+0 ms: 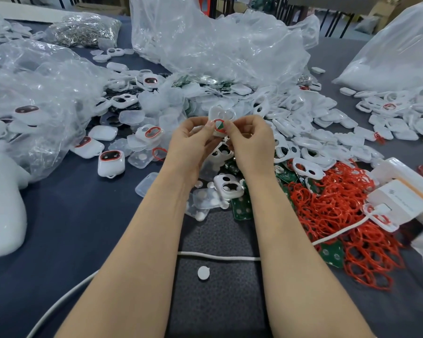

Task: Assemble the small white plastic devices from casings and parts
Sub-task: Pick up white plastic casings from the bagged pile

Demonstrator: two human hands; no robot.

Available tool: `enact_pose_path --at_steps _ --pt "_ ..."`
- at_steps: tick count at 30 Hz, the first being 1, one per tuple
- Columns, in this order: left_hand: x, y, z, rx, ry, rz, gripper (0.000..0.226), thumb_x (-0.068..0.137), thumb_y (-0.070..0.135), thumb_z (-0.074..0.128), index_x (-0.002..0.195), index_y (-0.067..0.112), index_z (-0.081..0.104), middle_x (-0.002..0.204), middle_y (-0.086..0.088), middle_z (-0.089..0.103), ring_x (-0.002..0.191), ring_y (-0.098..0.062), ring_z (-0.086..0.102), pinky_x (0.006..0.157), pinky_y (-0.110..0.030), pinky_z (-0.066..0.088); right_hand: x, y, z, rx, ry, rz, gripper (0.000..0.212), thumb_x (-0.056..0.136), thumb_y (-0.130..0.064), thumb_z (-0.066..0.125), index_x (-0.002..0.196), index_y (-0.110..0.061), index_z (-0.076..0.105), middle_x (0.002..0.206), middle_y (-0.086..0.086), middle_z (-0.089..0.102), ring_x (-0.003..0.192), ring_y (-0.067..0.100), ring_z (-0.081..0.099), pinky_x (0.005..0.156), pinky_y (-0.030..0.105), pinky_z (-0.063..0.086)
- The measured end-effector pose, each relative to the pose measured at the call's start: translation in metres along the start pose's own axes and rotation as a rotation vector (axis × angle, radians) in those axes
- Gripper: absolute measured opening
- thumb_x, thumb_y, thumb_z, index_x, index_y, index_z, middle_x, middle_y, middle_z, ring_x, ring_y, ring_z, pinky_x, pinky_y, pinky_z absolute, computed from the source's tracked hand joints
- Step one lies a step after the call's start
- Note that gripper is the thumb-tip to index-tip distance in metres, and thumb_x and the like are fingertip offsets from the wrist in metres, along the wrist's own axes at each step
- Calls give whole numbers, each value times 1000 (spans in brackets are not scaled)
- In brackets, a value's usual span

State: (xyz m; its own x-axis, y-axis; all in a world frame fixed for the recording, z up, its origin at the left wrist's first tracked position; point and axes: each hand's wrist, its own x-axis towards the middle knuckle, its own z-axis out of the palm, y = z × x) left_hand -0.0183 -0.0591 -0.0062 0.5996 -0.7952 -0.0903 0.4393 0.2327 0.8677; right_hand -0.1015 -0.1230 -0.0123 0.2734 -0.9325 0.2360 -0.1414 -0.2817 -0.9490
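Both my hands are raised over the middle of the table and together hold one small white casing point(220, 115). A red ring and a green board show in its opening. My left hand point(193, 140) pinches its left side with thumb and fingers. My right hand point(250, 140) pinches its right side. Loose white casings point(310, 142) lie heaped behind and to the right. Red rubber rings point(337, 206) pile up on the right over green circuit boards point(242, 208). Assembled white devices point(111, 162) with red-rimmed windows lie on the left.
Big clear plastic bags point(217, 42) cover the back and left point(34, 98). White boxes point(401, 198) stand at the right with a white cable point(217, 257) running across a dark mat point(217, 301). A white round button point(203, 273) lies on the mat. A bag of metal parts point(83, 29) sits at the back left.
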Motion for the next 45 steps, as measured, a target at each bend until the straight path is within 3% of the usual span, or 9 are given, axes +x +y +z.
enact_pose_path --at_steps 3,6,8,12,14,20,29,37,45 --pt "1 -4 0 182 40 91 10 94 8 57 87 15 56 75 3 68 75 -7 66 74 -18 54 -2 0 2 -143 5 -103 12 87 -21 68 86 -11 62 73 -11 58 69 4 55 63 9 43" --pt "4 -7 -1 382 71 194 12 95 10 58 87 20 57 94 -4 64 89 -14 63 84 -26 51 -3 1 1 -196 16 -151 10 88 -18 68 83 -13 60 70 -13 55 65 -1 52 62 5 40" --pt "4 -8 -2 414 77 213 10 95 11 57 89 19 57 98 -7 64 95 -18 63 87 -28 52 -3 -1 0 -200 20 -157 10 87 -18 68 84 -9 63 73 -7 60 68 5 55 64 8 42" --pt "4 -7 -2 256 52 120 8 95 10 57 90 16 59 87 -2 67 77 -7 67 71 -17 53 0 -3 -2 -79 -8 -54 11 86 -19 70 84 -10 66 80 6 69 77 21 66 79 39 55" --pt "5 -7 -2 195 51 79 7 95 11 57 90 15 58 87 -3 67 76 -7 68 74 -19 54 0 -3 -3 -33 -20 -24 8 86 -18 70 84 -11 67 80 9 70 76 23 68 78 44 56" --pt "5 -8 0 194 56 84 3 95 12 57 94 13 59 90 -5 69 82 -11 69 76 -19 55 1 0 -3 -111 -4 -69 10 87 -21 70 84 -13 66 81 3 68 80 18 65 79 36 54" --pt "6 -11 -1 388 92 181 5 96 18 58 95 13 59 93 -7 69 83 -12 69 79 -24 55 0 2 -2 -180 -4 -117 4 88 -16 67 86 -12 66 74 -7 60 70 6 55 63 8 42" --pt "4 -12 0 422 80 217 5 94 19 60 91 16 58 83 1 67 75 -5 67 77 -23 56 3 3 -3 -132 -18 -32 10 88 -20 68 85 -11 67 80 3 68 78 17 65 71 25 52" --pt "4 -12 -1 417 50 244 8 96 18 57 89 20 57 85 0 69 77 -7 68 78 -22 56 1 2 -3 -187 -22 -63 11 88 -22 69 82 -13 67 74 -5 64 74 11 62 67 19 49"
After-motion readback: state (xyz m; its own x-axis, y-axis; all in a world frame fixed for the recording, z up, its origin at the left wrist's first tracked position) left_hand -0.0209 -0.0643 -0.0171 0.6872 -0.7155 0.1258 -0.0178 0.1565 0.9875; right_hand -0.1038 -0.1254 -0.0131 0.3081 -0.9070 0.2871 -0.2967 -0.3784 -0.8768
